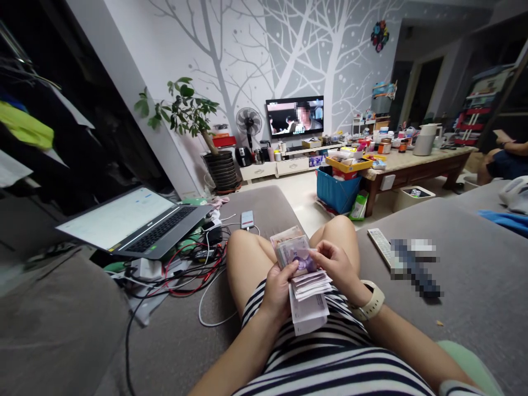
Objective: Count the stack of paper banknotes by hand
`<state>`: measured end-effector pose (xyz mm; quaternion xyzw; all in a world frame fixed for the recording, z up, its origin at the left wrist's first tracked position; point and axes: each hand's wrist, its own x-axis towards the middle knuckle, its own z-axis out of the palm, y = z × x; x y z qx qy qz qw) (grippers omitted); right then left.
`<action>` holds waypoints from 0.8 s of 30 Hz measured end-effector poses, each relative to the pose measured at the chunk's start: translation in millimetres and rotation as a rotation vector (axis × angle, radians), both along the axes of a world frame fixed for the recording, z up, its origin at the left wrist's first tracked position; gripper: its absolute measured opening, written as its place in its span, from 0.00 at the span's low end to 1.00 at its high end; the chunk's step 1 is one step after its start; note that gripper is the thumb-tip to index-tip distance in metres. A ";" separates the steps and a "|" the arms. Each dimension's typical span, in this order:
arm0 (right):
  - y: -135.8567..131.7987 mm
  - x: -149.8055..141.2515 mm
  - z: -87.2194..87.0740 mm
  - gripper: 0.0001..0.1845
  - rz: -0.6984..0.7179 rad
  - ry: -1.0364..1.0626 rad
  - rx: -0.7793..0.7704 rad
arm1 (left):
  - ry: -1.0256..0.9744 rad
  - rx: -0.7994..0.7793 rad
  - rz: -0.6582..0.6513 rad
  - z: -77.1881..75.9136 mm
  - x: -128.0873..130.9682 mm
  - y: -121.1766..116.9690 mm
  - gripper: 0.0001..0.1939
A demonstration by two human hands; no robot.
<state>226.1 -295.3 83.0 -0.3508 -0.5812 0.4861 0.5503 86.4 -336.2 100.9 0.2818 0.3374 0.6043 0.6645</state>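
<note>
I sit on a grey sofa [462,275] with my knees in front of me. My left hand [277,289] is closed around a stack of banknotes [293,254], thumb pressed on the top purple note. My right hand [337,264] pinches the right edge of the same stack, a pale watch on its wrist. Several folded notes [308,300] hang down from the stack over my striped lap.
An open laptop [136,223] sits at my left above tangled cables [185,275] and a phone [247,219]. A white remote [381,247] lies on the sofa at my right. Ahead stand a television [294,115], a fan, a potted plant [185,118], a blue bin [337,190] and a cluttered coffee table [416,159]. Another person's legs show at far right.
</note>
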 end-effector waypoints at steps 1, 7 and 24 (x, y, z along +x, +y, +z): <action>-0.3 -0.4 -0.1 0.23 0.000 -0.007 0.002 | -0.002 -0.002 -0.005 -0.2 0.2 -0.4 0.26; -2.4 -0.2 0.1 0.23 -0.060 -0.085 0.065 | 0.016 -0.035 0.036 -1.4 1.6 1.1 0.18; -11.2 0.5 4.3 0.19 -0.017 -0.047 0.156 | 0.041 -0.036 0.153 -0.9 1.0 3.1 0.13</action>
